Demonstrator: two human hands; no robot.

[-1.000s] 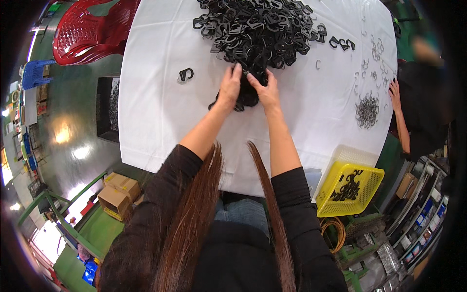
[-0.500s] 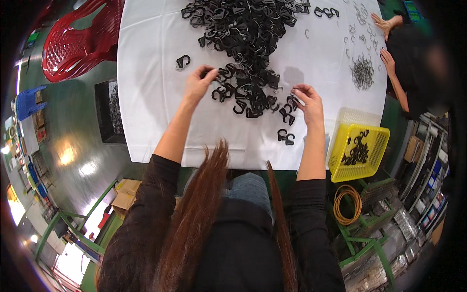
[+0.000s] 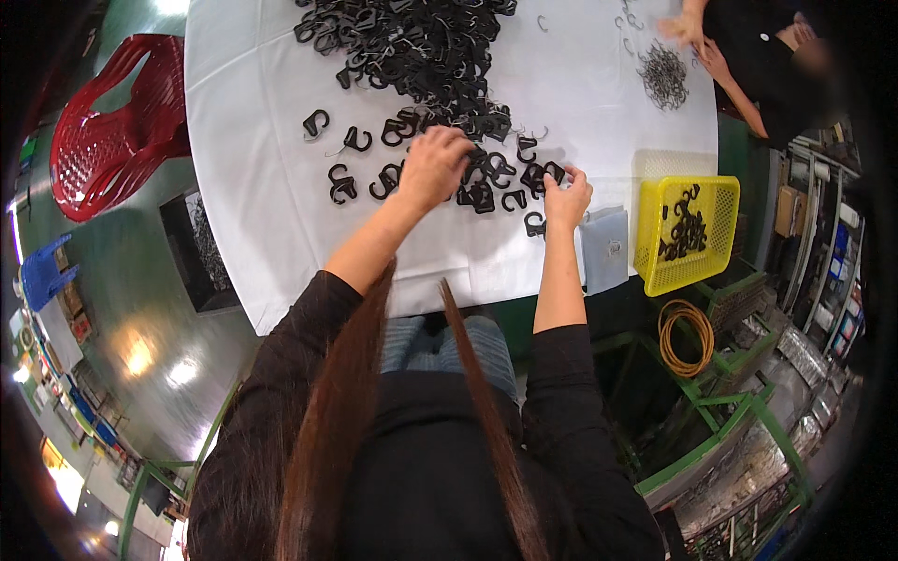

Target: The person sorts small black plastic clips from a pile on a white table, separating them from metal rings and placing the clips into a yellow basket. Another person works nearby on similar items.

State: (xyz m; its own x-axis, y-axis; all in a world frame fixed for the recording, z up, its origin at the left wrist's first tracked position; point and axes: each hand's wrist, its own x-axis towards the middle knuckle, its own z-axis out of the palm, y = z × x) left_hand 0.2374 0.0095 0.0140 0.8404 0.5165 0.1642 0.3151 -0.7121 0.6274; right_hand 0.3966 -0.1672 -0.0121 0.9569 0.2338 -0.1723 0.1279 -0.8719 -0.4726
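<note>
Both hands are apart on a white-clothed table (image 3: 253, 140): left hand (image 3: 432, 168), fingers curled, over the loose black hooks (image 3: 483, 198); right hand (image 3: 568, 196), fingertips at 1 hook along their right side. Whether either grips anything, I cannot tell. Spreading these pieces seems best done with light, sideways strokes, since open curves and thin wire ends would likely snag if tugged. Softly creased cloth lies beneath; beyond the loose ones, a dense black pile (image 3: 412, 47) looks smooth, hard and tangled. At right, a yellow basket (image 3: 687, 280) of perforated plastic holds more dark pieces. Finest are grey wire curls (image 3: 664, 75), bunched near a co-worker's 2 hands (image 3: 716, 64).
</note>
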